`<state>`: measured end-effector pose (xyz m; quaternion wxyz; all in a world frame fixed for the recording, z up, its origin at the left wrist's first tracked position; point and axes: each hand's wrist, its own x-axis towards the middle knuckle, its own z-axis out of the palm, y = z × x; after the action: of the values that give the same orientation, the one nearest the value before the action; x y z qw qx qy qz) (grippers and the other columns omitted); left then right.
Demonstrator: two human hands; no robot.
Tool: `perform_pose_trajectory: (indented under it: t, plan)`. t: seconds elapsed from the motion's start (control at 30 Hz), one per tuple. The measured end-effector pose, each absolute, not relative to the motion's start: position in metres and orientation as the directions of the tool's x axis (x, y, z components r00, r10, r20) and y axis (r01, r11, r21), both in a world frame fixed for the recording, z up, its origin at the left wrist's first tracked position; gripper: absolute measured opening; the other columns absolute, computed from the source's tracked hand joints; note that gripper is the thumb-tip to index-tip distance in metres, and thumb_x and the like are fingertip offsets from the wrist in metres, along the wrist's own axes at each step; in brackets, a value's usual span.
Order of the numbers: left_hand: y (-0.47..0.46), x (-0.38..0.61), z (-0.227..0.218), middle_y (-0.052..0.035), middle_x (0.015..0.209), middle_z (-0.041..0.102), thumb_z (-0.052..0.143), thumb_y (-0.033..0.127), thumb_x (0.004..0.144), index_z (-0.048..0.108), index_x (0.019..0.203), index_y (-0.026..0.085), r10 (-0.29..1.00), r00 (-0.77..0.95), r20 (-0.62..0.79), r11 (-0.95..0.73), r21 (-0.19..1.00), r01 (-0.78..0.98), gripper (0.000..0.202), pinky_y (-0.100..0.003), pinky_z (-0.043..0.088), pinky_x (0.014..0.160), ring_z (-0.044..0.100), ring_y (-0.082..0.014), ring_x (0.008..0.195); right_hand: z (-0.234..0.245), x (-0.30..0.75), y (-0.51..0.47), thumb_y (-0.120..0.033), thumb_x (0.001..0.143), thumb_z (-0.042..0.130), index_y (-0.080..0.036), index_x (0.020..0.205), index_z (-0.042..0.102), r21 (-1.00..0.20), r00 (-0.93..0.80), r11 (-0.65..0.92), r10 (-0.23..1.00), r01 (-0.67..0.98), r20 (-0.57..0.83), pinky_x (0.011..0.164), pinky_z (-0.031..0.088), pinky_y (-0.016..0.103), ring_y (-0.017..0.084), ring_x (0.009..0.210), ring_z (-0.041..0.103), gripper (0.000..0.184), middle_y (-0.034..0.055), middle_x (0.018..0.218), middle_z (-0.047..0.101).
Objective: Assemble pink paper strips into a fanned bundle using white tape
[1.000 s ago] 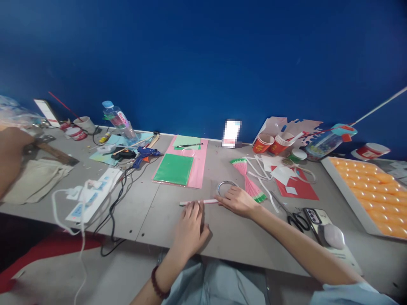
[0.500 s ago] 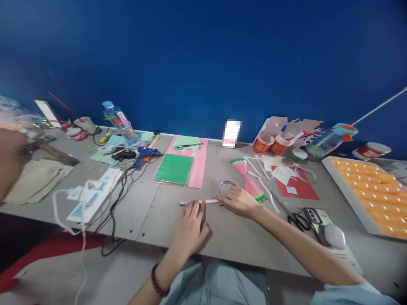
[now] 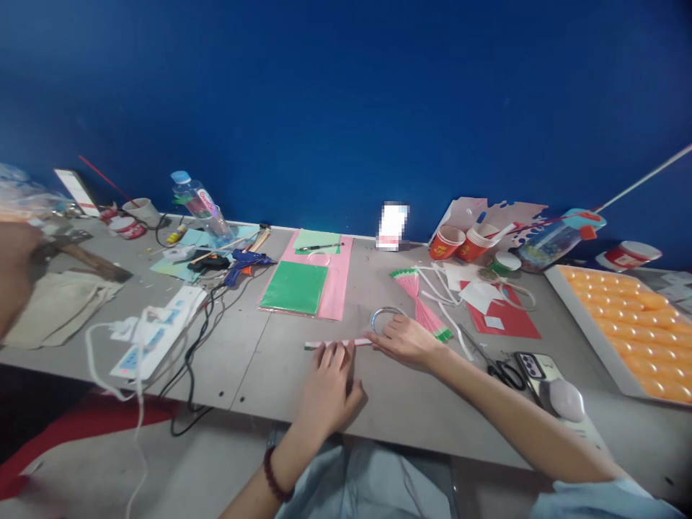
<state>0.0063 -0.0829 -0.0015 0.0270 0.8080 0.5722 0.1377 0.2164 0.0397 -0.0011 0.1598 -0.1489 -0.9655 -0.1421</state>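
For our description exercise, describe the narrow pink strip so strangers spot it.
Below the tall blue wall, find the grey tabletop. There, a narrow pink strip with a green end runs under the left hand to the right hand. It is straight and slim, unlike the fanned, pleated pink paper nearby.

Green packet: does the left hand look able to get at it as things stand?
Probably yes: the left hand is at the narrow strip, and only bare tabletop shows between there and the green packet.

Shows two hands (image 3: 331, 382) (image 3: 406, 342) at one strip (image 3: 361, 342).
Also includes one co-worker's hand (image 3: 16, 270), one fan (image 3: 422, 304), two bottles (image 3: 201, 207) (image 3: 552, 244), three phones (image 3: 77, 192) (image 3: 393, 225) (image 3: 532, 366), one pen (image 3: 320, 247), one glue gun (image 3: 246, 264), one power strip (image 3: 184, 303), one orange tray (image 3: 590, 329), one pair of scissors (image 3: 507, 373).
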Motion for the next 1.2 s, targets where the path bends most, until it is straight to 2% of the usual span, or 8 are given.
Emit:
perform_pose_trajectory:
  t: [0.33,0.47,0.63,1.03,1.2]
  plan:
    - [-0.081,0.008,0.0,-0.0129,0.125,0.053,0.045,0.021,0.082,0.041,0.136,0.013,0.938,0.29,0.189,-0.327,0.206,0.922,0.055,-0.05,0.03,0.107,0.044,-0.0293,0.12,0.006,0.218,0.038,-0.032,0.096,0.046,-0.017,0.117,0.059,0.215,-0.916,0.907,0.304,0.363,0.262,0.061,0.029,0.03,0.013,0.055,0.049,0.029,0.0016,0.063,0.062]
    - [-0.08,0.012,-0.006,-0.0154,0.133,0.048,0.044,0.016,0.079,0.039,0.136,0.01,0.935,0.308,0.178,-0.345,0.246,0.906,0.058,-0.047,0.036,0.104,0.042,-0.03,0.125,0.008,0.221,0.036,-0.032,0.096,0.045,-0.017,0.119,0.058,0.201,-0.917,0.905,0.329,0.375,0.228,0.062,0.03,0.031,0.014,0.057,0.05,0.03,0.0017,0.065,0.062]
    - [-0.08,0.014,-0.011,-0.0163,0.13,0.049,0.044,0.018,0.081,0.037,0.137,0.008,0.942,0.29,0.17,-0.329,0.285,0.9,0.058,-0.046,0.039,0.102,0.042,-0.0308,0.123,0.011,0.222,0.035,-0.032,0.097,0.045,-0.017,0.121,0.058,0.188,-0.917,0.902,0.356,0.387,0.18,0.062,0.03,0.031,0.014,0.06,0.051,0.031,0.002,0.065,0.061]
    - [-0.075,0.017,0.0,-0.0131,0.122,0.054,0.045,0.018,0.083,0.042,0.135,0.012,0.94,0.303,0.157,-0.334,0.243,0.911,0.053,-0.044,0.041,0.099,0.046,-0.0287,0.116,0.012,0.225,0.033,-0.025,0.096,0.043,-0.016,0.125,0.055,0.171,-0.918,0.904,0.371,0.392,0.141,0.064,0.032,0.032,0.016,0.062,0.052,0.033,0.0035,0.069,0.062]
    - [-0.075,0.018,-0.004,-0.0172,0.127,0.052,0.045,0.016,0.08,0.042,0.133,0.007,0.915,0.347,0.205,-0.388,0.215,0.896,0.054,-0.045,0.037,0.103,0.046,-0.0296,0.119,0.016,0.227,0.031,-0.02,0.092,0.046,-0.015,0.129,0.052,0.173,-0.917,0.9,0.39,0.4,0.09,0.067,0.034,0.033,0.018,0.067,0.054,0.038,0.0056,0.075,0.064]
